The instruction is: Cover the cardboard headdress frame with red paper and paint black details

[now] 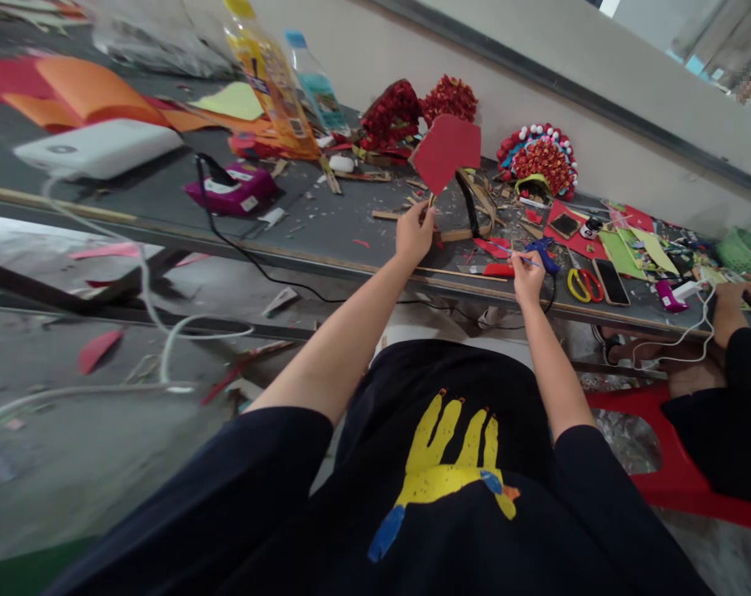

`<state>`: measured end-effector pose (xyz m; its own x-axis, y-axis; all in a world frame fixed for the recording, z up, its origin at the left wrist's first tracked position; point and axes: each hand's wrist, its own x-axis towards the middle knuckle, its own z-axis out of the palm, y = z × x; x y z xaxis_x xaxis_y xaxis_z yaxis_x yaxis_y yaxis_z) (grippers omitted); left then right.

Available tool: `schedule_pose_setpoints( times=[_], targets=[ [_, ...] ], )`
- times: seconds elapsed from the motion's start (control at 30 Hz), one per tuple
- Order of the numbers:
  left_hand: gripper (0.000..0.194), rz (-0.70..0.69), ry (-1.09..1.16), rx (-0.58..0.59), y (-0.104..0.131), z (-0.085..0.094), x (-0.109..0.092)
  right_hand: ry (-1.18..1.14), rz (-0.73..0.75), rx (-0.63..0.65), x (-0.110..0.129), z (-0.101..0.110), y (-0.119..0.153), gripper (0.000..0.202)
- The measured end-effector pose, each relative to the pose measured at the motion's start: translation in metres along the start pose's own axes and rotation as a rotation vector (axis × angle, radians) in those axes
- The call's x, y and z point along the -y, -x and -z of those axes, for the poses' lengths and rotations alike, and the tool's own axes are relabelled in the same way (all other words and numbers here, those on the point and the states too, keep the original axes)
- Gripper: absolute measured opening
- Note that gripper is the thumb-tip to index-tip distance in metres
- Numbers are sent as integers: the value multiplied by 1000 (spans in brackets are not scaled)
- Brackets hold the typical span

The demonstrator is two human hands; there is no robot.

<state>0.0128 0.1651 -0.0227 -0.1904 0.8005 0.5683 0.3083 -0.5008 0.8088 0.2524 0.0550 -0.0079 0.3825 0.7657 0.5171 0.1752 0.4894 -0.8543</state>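
My left hand is closed on the thin stem of a red cardboard piece, holding it upright above the table's front part. In my right hand, pinched near the table edge, is a slim pen-like stick; its exact kind is too small to tell. Its tip points left, toward a small red piece on the table. A blue glue gun lies just behind my right hand. Beside that hand is a red-handled cutter. A bent cardboard strip with a black band lies between my hands.
Scissors and a phone lie to the right. Bottles, a tissue pack and a white box stand left. Decorated red pieces line the wall. A black cable hangs along the edge. Another person sits at right.
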Motion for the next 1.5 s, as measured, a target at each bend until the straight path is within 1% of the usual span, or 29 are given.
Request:
schedule_pose_setpoints(
  times=[0.2, 0.3, 0.4, 0.6, 0.7, 0.8, 0.97, 1.17, 1.33, 1.5],
  targets=[
    [41, 35, -14, -26, -2, 0, 1, 27, 2, -1, -2, 0, 0, 37],
    [37, 31, -11, -15, -1, 0, 1, 10, -17, -10, -2, 0, 0, 37],
    [34, 22, -12, 5, 0, 0, 0, 20, -47, 18, 0, 0, 0, 40],
    [39, 18, -24, 33, 1, 0, -1, 17, -70, 50, 5, -1, -1, 46],
    [40, 22, -18, 13, 0, 0, -1, 23, -73, 48, 6, -1, 0, 47],
    [39, 33, -5, -12, -1, 0, -1, 31, -70, 41, 8, -2, 1, 47],
    [40, 57, 12, 8, -1, 2, -4, 54, -52, 39, 7, -1, 2, 44],
    [38, 44, 4, -11, -1, 2, -5, 50, -41, 28, 5, 0, 1, 42],
    [35, 40, -18, -19, -1, 1, -4, 33, -42, 6, 7, -1, 2, 43],
    [36, 34, -33, 23, 3, 0, -6, -3, -62, 21, 9, -1, 1, 47]
  ],
)
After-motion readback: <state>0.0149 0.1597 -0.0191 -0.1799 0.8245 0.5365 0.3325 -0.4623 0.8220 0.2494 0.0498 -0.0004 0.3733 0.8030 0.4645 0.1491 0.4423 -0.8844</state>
